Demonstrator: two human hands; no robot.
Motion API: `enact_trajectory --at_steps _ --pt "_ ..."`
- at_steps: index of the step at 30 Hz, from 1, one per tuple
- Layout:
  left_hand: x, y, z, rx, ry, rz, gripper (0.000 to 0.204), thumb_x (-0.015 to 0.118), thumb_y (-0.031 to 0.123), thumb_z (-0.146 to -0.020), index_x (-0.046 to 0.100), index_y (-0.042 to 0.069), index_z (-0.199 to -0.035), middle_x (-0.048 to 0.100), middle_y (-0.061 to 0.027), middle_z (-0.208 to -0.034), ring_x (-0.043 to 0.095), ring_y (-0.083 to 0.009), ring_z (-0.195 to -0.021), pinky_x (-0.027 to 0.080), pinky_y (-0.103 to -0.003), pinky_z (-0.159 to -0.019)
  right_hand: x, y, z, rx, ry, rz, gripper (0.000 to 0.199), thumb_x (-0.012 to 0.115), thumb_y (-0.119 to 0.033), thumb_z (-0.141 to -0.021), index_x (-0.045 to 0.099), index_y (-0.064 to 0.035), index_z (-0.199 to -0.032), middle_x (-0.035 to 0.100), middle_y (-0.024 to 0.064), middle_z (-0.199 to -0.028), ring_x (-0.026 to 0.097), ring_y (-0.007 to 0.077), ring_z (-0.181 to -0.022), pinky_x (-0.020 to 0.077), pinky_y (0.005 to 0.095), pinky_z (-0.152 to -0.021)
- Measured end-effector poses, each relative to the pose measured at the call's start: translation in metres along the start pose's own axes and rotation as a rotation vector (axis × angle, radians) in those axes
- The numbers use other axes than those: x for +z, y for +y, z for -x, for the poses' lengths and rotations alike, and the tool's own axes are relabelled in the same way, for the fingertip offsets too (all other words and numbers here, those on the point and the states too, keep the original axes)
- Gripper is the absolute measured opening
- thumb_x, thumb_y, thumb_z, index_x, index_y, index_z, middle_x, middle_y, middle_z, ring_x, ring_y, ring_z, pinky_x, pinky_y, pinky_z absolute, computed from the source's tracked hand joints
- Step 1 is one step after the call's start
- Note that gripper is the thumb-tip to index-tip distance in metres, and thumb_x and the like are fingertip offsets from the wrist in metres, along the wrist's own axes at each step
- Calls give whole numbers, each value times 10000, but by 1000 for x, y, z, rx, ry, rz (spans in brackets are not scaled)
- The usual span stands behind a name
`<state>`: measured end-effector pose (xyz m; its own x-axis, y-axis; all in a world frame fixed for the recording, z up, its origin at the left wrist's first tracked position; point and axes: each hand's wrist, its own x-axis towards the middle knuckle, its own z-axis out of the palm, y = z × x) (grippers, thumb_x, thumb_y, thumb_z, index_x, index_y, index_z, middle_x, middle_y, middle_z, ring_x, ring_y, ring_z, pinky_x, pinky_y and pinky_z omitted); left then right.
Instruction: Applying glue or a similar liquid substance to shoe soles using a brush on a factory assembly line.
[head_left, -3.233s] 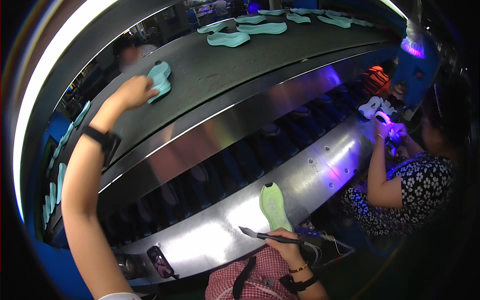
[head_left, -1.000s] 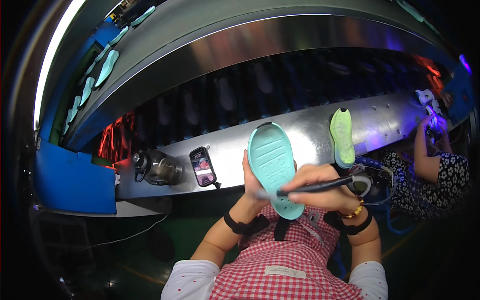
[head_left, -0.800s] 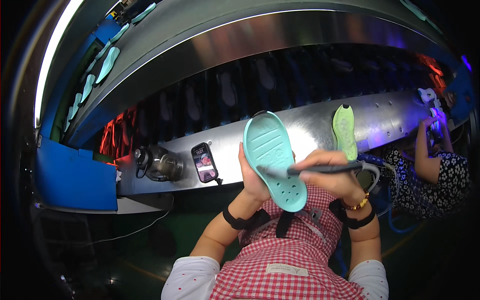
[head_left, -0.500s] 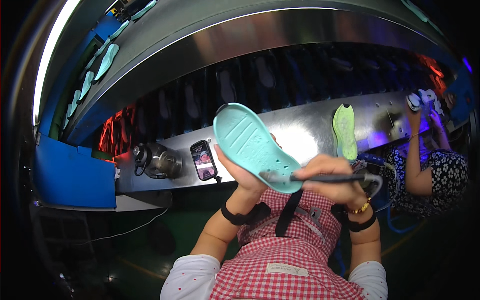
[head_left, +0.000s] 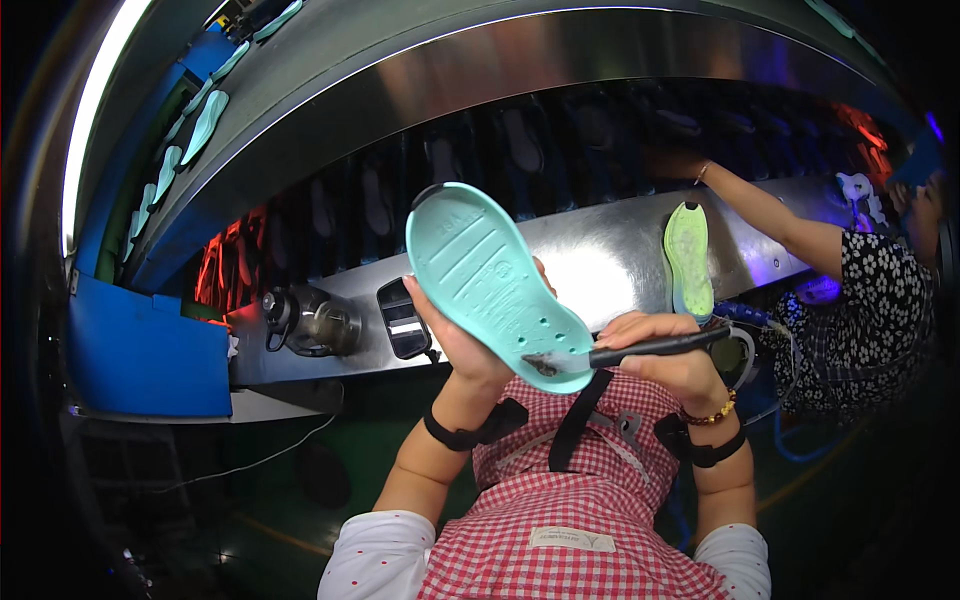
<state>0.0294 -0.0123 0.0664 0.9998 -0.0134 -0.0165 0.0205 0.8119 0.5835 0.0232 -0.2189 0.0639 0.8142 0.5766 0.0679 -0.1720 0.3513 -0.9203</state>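
Note:
A turquoise shoe sole (head_left: 475,265) with a dark tip is held up, tilted, in front of my body. My left hand (head_left: 462,345) grips it from beneath and along its left edge, with some fingers hidden behind it. In my right hand (head_left: 672,368) is a black-handled brush (head_left: 690,342), its bristles touching the sole's lower, near end close to several small holes. A pale tube curves away from the back of the handle. Beyond my right hand, a lime-green sole (head_left: 688,250) lies on the metal bench (head_left: 590,250).
Left on the bench stand a dark bottle (head_left: 325,322) and a phone (head_left: 405,320). Turquoise soles (head_left: 205,127) line the belt (head_left: 330,75) at far left. Behind the bench, a dark rack (head_left: 525,140) holds several soles. At right, a co-worker's arm (head_left: 780,220) reaches toward it.
The sole and my left hand have shifted slightly left and up. The brush stays at the sole's near end, its handle tilting upward more. The co-worker's arm has swung toward the rack.

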Motion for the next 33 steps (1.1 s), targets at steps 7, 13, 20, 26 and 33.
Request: enact_trajectory --at_steps 7,13,20,26,33 --pt "3 -24 19 -200 -4 207 694 204 568 -863 255 65 -1338 396 -156 -1270 518 -323 -1028 452 -455 -836 20 0 1 48 133 -39 203 615 19 -738 620 20 -941 625 140 -947 607 191 -846 484 285 -770" --pt "-27 -18 13 -406 -33 34 493 288 383 -916 373 20 -1240 538 -189 -1086 574 -274 -957 488 -403 -814 9 -28 0 -74 -33 460 234 659 -2 -707 625 12 -938 641 129 -904 628 172 -810 496 265 -719" --pt "-12 8 5 -772 -105 -71 461 432 304 -885 417 -38 -1193 570 -183 -1013 627 -234 -814 541 -332 -702 2 -50 -6 -196 -491 563 205 689 -5 -670 643 14 -869 646 160 -868 642 256 -822 523 298 -715" --pt "6 21 2 -839 -317 -496 502 467 270 -862 389 -56 -1235 527 -180 -1117 544 -212 -986 430 -300 -855 -3 -55 -12 -215 -521 682 186 677 -26 -690 656 -19 -875 653 134 -871 646 238 -814 526 279 -680" --pt "-6 38 1 -806 -298 -536 556 456 332 -828 423 -69 -1212 536 -190 -1115 550 -216 -967 431 -307 -841 -12 -52 -8 -251 -364 700 159 661 -49 -709 656 -23 -866 654 132 -864 647 238 -805 525 290 -696"
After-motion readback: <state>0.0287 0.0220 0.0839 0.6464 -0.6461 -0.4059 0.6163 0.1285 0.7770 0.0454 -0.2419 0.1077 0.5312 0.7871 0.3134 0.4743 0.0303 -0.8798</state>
